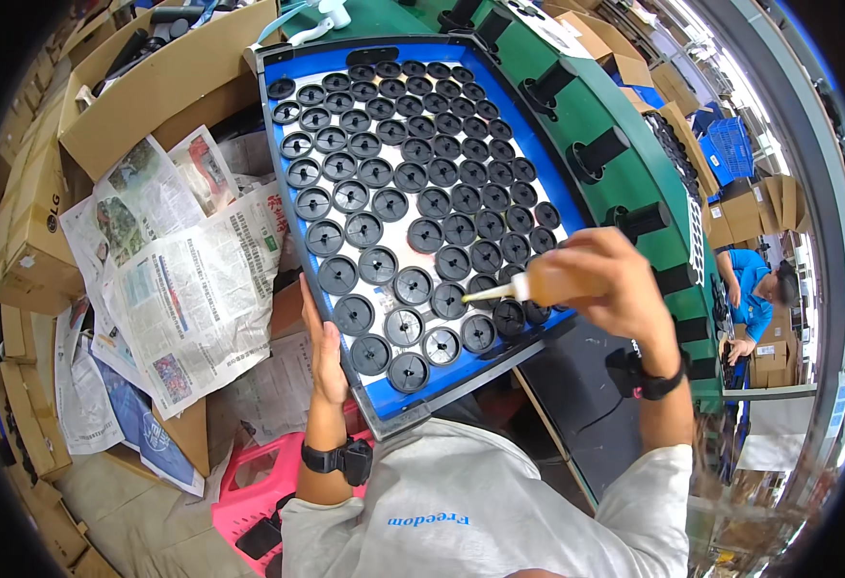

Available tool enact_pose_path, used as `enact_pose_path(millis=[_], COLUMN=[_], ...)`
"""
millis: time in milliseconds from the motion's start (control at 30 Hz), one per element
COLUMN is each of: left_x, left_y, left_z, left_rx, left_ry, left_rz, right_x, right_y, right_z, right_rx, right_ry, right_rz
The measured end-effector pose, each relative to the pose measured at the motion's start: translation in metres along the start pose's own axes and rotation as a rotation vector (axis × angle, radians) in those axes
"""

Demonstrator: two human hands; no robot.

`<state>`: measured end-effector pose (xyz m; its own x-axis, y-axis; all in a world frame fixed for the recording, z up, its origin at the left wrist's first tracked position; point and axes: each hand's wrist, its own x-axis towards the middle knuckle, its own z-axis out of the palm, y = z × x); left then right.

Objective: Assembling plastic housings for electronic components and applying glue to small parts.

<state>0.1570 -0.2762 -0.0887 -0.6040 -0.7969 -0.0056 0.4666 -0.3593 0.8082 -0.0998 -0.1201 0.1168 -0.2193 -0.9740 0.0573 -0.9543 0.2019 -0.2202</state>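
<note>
My right hand (624, 294) is wrapped round an amber squeeze bottle (565, 281). The bottle lies nearly level, and its pale pointed nozzle (490, 294) reaches left over one of several round black plastic discs (377, 265). Whether the tip touches that disc I cannot tell. The discs sit in loose rows on a white sheet in a blue tray (299, 79) with a dark rim. At the tray's near left edge, my left hand (328, 352) rests against the outer side with fingers stretched; part of it is hidden behind the rim.
Newspapers (191, 289) drape over cardboard boxes at the left. Black flanged tubes (600, 152) stand along the green bench (528, 125) beyond the tray. A pink plastic stool (259, 482) is near my left elbow. At far right a person in blue (754, 294) works.
</note>
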Motion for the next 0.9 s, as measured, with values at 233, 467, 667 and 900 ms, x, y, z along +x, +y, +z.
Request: enact_pose_path(millis=[233,467,667,900], left_x=[-0.002,-0.003,-0.003,-0.002], left_y=[-0.008,-0.004,-0.002,0.001], left_z=[-0.012,-0.005,-0.006,-0.001], left_rx=[0.024,0.016,-0.001,0.041], left_ry=[-0.001,0.001,-0.019,0.012], left_rz=[0.014,0.026,0.003,0.045], right_x=[0.010,0.013,0.005,-0.012], right_y=[0.007,0.011,0.017,0.027], right_z=[0.037,0.039,0.020,0.003], right_rx=[-0.110,-0.167,0.264,-0.143], right_ry=[-0.105,-0.121,0.026,0.009], right_rz=[-0.001,0.005,0.033,0.152])
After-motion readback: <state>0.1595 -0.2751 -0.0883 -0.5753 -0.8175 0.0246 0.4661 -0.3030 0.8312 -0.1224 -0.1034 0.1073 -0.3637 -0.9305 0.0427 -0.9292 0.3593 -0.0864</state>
